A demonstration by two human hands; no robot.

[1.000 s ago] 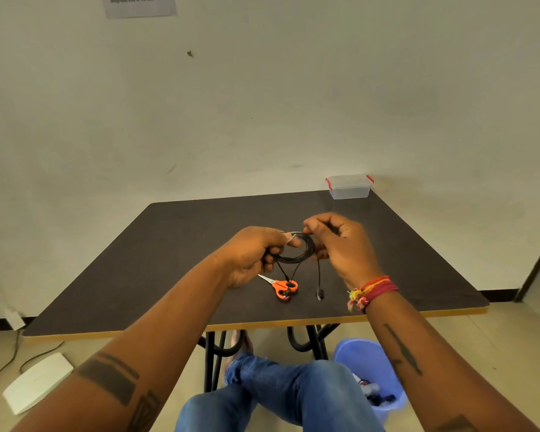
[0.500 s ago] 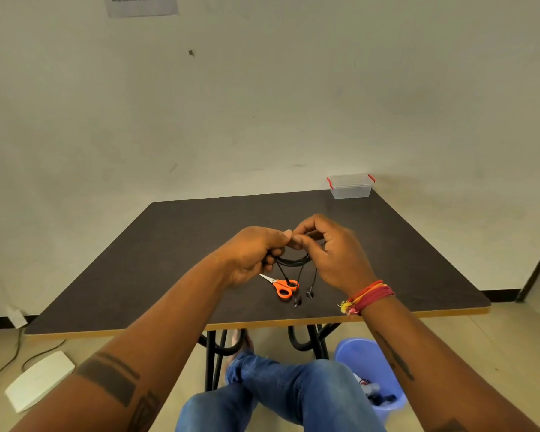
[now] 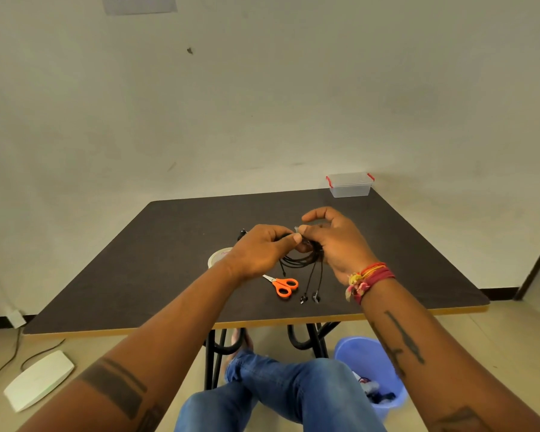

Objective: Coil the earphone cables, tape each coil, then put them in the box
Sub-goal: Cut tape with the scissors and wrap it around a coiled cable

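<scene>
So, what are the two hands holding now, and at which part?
Both the left hand and right hand pinch the coiled black earphone cable at its top.

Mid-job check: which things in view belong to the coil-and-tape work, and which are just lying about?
Job: earphone coil held in left hand and right hand; tape roll; scissors; clear box.
Lying about: blue bin; white device on floor.

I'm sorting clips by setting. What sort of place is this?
Probably a bare room set up for a desk task: a plain wall, one dark table, a notice taped up.
</scene>
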